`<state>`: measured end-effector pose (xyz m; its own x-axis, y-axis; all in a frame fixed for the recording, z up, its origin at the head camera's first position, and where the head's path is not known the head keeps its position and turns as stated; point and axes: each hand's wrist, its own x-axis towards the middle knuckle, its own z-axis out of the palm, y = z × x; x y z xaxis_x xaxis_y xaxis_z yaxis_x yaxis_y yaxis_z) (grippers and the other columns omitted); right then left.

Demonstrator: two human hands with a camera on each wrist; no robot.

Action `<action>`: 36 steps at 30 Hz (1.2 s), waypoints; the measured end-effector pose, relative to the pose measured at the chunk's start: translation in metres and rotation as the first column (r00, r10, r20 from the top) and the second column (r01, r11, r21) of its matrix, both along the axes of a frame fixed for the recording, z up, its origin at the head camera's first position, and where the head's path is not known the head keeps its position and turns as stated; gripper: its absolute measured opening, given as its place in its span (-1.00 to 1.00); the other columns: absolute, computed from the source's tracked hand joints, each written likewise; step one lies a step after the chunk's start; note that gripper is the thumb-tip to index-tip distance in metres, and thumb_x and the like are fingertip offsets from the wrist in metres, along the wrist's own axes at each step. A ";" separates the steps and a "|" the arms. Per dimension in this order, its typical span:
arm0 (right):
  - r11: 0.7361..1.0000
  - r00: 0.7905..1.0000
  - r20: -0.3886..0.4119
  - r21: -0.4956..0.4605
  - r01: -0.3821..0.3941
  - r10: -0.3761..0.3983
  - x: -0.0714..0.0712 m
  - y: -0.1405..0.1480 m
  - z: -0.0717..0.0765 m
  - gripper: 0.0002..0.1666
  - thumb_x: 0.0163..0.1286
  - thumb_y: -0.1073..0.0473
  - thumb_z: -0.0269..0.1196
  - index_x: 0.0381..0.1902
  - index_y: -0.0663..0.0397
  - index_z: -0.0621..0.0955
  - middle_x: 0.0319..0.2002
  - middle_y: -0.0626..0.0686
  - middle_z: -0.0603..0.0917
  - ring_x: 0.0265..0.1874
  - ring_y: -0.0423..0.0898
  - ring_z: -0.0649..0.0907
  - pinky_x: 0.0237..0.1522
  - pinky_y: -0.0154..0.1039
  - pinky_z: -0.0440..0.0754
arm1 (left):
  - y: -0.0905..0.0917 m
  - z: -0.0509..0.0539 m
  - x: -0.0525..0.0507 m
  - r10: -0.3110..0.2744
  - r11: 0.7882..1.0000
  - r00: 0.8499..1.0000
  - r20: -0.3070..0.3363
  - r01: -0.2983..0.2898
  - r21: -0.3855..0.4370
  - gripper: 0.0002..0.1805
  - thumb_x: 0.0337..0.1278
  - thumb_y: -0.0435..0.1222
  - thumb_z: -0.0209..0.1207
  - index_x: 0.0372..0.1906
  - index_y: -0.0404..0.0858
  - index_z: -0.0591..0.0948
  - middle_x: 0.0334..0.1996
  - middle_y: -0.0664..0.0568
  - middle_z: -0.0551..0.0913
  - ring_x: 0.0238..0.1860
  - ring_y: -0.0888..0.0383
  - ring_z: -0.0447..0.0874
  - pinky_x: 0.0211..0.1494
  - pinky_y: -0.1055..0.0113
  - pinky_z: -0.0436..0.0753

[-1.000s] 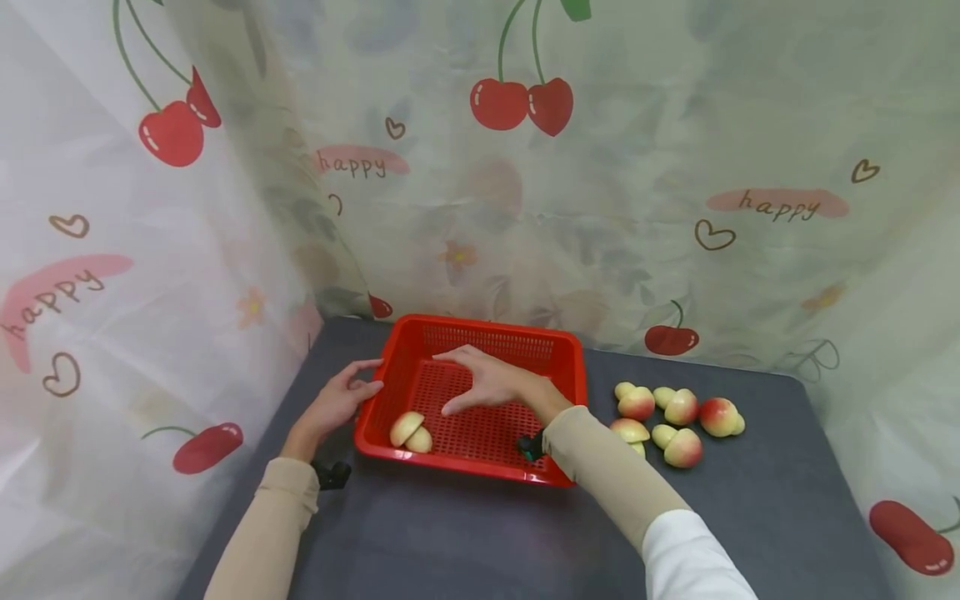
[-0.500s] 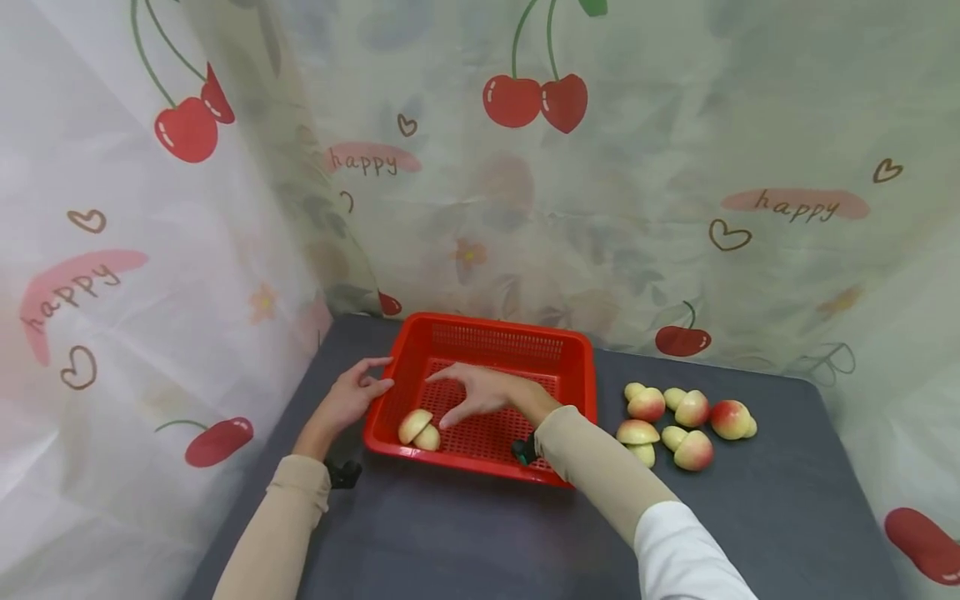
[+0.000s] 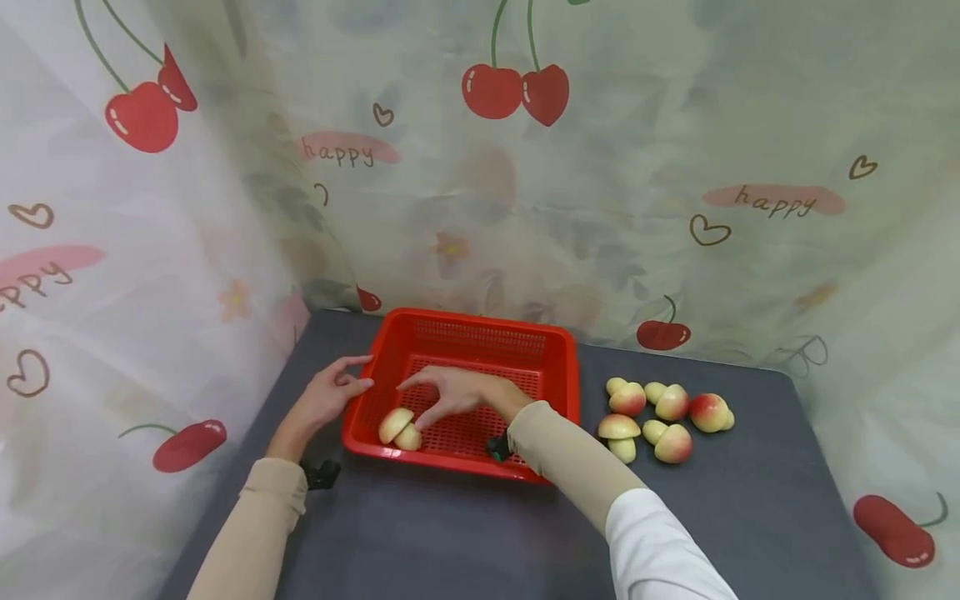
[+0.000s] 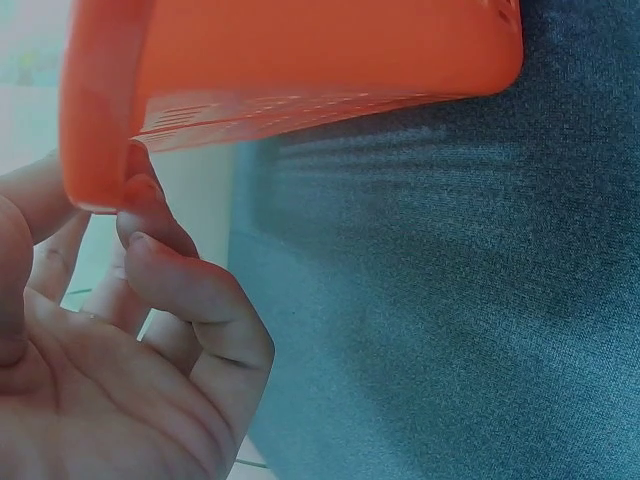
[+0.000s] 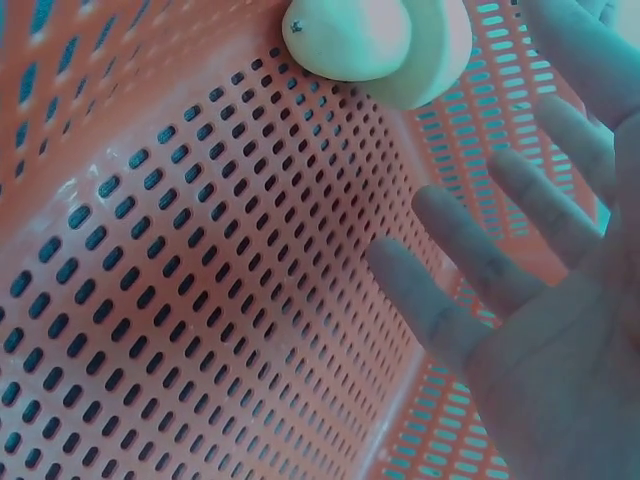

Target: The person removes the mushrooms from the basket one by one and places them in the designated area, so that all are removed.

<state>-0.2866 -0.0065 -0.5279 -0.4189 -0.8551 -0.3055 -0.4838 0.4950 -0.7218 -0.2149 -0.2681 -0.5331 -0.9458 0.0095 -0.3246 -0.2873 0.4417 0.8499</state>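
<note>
A red perforated plastic basket [image 3: 558, 392] stands on the dark table. My left hand [image 3: 324, 398] holds the basket's left rim; in the left wrist view its fingers [image 4: 200, 290] are curled at the rim's outer side. Inside, at the near left corner, lies a mushroom-shaped piece [image 3: 397, 428] with a pale yellow cap and stem. Just right of it, my right hand [image 3: 457, 393] hovers inside the basket with thumb and fingers spread. In the right wrist view this hand [image 5: 560, 350] has nothing in its palm, and the mushroom [image 5: 350, 35] is apart from the visible fingers.
Several more mushroom pieces with red-and-yellow caps, such as one mushroom [image 3: 672, 443], lie to the right of the basket on the table [image 3: 465, 533]. A patterned curtain [image 3: 600, 150] hangs behind the table, and another stands along the left side.
My right hand has moved left and toward me inside the basket, closer to the mushroom piece. The left hand has stayed at the rim. The head view has shifted a little.
</note>
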 end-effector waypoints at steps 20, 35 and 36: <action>0.997 0.994 0.112 0.071 -0.002 -0.005 -0.009 -0.026 -0.015 -0.09 0.26 -0.13 0.45 0.52 -0.23 0.38 0.49 -0.06 0.36 0.40 -0.02 0.39 0.34 -0.08 0.56 | -0.005 -0.004 -0.002 0.033 0.999 0.999 0.018 -0.033 -0.006 -0.43 0.41 -0.09 0.22 0.46 0.02 0.40 -0.01 -0.22 0.74 -0.19 0.06 0.80 -0.04 0.08 0.80; 0.995 0.991 0.131 0.089 -0.038 0.026 -0.003 -0.031 -0.023 -0.36 0.30 -0.11 0.42 0.32 -0.23 0.56 0.18 -0.16 0.59 0.12 -0.17 0.53 0.25 -0.17 0.59 | -0.006 -0.002 0.000 0.068 0.997 0.997 0.033 -0.069 0.040 -0.43 0.38 -0.11 0.25 0.44 0.02 0.44 -0.06 -0.20 0.74 -0.22 0.07 0.79 -0.03 0.08 0.80; 0.996 0.987 0.159 0.084 -0.031 0.018 -0.003 -0.030 -0.024 -0.39 0.31 -0.09 0.42 0.30 -0.21 0.57 0.15 -0.17 0.60 0.07 -0.18 0.55 0.18 -0.19 0.63 | -0.006 -0.002 0.000 0.067 0.997 0.997 0.035 -0.069 0.041 -0.43 0.38 -0.11 0.25 0.43 0.03 0.44 -0.06 -0.20 0.74 -0.21 0.07 0.79 -0.03 0.08 0.80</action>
